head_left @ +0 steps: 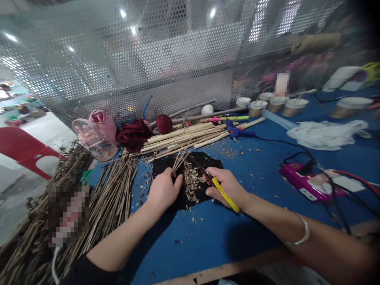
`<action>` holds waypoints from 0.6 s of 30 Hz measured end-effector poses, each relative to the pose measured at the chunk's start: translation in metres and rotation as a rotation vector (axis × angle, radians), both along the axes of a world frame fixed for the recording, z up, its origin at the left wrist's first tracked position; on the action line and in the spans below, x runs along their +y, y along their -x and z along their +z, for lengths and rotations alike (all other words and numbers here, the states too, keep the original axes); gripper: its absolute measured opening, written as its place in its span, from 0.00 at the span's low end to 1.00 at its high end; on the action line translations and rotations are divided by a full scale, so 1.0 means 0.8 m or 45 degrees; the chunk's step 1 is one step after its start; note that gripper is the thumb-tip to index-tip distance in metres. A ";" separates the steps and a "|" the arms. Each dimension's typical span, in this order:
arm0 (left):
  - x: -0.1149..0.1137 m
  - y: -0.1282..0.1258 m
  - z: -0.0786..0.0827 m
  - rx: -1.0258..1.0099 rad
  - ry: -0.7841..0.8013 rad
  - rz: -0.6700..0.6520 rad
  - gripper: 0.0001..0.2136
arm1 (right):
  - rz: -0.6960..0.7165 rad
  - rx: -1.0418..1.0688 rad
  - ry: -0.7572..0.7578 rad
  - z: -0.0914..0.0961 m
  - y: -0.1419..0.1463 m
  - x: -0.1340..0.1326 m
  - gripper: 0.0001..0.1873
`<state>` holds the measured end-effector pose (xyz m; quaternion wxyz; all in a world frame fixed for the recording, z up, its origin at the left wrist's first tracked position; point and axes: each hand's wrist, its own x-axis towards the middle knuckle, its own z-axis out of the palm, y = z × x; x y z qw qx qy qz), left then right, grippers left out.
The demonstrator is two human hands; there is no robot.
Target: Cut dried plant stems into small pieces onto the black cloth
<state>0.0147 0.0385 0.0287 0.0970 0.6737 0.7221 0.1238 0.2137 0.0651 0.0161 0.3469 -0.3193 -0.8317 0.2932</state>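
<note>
My left hand (164,188) is closed around a small bunch of thin dry twigs (179,160), whose ends stick up from the fist. In my right hand (224,184) is a cutting tool with a yellow handle (225,194), its dark blade pointing toward the twigs. Whether it is scissors or a knife I cannot tell. Under both hands lies a black cloth (208,160), with a heap of pale twig clippings (192,180) between them. Loose dry stalks (114,186) lie in a thick bundle left of my left hand.
Peeled sticks (181,136), a dark red yarn ball (164,124) and a blue glue gun (234,130) lie behind the cloth. A pink-topped bottle (99,138) stands at left. Paper cups (257,108), a plastic bag (326,134) and a purple power strip (305,184) with cables occupy the right.
</note>
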 end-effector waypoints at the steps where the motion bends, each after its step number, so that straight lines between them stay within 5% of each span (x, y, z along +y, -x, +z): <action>1: -0.001 -0.001 -0.001 0.003 -0.008 -0.002 0.16 | 0.004 -0.001 -0.008 0.000 0.001 0.000 0.30; 10: -0.001 -0.005 -0.003 0.013 -0.046 -0.028 0.15 | -0.005 -0.001 -0.016 -0.002 0.001 0.000 0.27; 18: 0.005 0.010 -0.010 -0.367 -0.093 0.061 0.13 | 0.020 -0.024 -0.011 -0.004 0.003 0.000 0.26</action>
